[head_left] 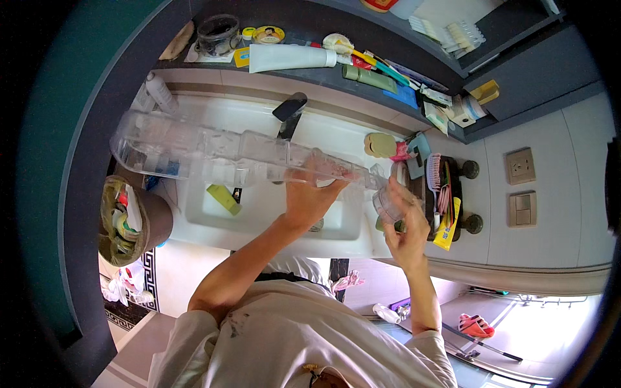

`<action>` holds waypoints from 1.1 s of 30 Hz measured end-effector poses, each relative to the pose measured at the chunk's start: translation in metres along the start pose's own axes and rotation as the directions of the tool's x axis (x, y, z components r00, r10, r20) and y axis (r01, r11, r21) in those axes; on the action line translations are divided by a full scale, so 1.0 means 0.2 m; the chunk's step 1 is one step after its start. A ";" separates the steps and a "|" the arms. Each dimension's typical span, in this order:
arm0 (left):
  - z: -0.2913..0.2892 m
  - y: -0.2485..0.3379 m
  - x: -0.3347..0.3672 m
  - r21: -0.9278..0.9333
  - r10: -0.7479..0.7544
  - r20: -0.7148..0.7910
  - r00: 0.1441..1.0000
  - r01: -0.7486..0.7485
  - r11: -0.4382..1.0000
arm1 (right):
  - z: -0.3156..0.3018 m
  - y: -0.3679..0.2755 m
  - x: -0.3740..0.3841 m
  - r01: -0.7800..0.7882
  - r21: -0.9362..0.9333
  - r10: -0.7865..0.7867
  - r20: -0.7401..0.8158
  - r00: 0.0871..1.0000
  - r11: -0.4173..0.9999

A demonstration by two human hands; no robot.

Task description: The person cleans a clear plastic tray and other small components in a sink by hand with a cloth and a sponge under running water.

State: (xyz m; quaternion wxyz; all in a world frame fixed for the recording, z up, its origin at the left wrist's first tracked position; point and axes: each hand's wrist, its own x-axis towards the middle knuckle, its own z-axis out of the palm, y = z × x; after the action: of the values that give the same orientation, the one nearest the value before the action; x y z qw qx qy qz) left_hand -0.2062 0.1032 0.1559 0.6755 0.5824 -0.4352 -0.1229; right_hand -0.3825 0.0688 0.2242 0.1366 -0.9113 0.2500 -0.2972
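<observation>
A long, clear plastic organizer (223, 145) with stepped compartments stretches over the white sink (194, 240), partly in front of the black faucet (289, 113). My left hand (315, 191) is closed around its right part, the fingers partly seen through the clear plastic. Beside the organizer's right end, my right hand (407, 220) grips a small, round, clear plastic container (387, 205) between thumb and fingers. I cannot tell whether this container touches the organizer. In the basin below lies a green tube (223, 199).
On the dark shelf behind the sink lie a white tube (291, 58), toothbrushes (381, 64) and a glass jar (218, 35). A full trash bin (155, 216) stands at the left. Right of the sink, a caddy holds a pink hairbrush (433, 171) and a yellow packet (447, 225).
</observation>
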 end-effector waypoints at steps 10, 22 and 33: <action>-0.03 0.03 0.02 0.058 0.033 -0.059 0.998 -0.029 0.998 | 0.08 0.01 -0.10 0.093 -0.090 -0.092 0.012 0.996 0.992; 0.03 -0.20 -0.02 -0.205 -0.246 -0.014 0.969 0.238 0.949 | 0.11 -0.03 -0.05 0.076 -0.120 -0.069 0.068 0.995 0.990; 0.05 -0.39 -0.12 -0.367 -0.528 0.124 0.840 0.533 0.762 | 0.33 0.09 -0.13 0.131 -0.175 -0.109 0.127 0.986 0.976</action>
State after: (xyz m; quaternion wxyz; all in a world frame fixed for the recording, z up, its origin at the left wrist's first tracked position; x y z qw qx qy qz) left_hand -0.1997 0.0897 0.0752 0.7114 0.5356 -0.2241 -0.3961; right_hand -0.3675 0.0750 0.1536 0.0484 -0.9493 0.2123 -0.2268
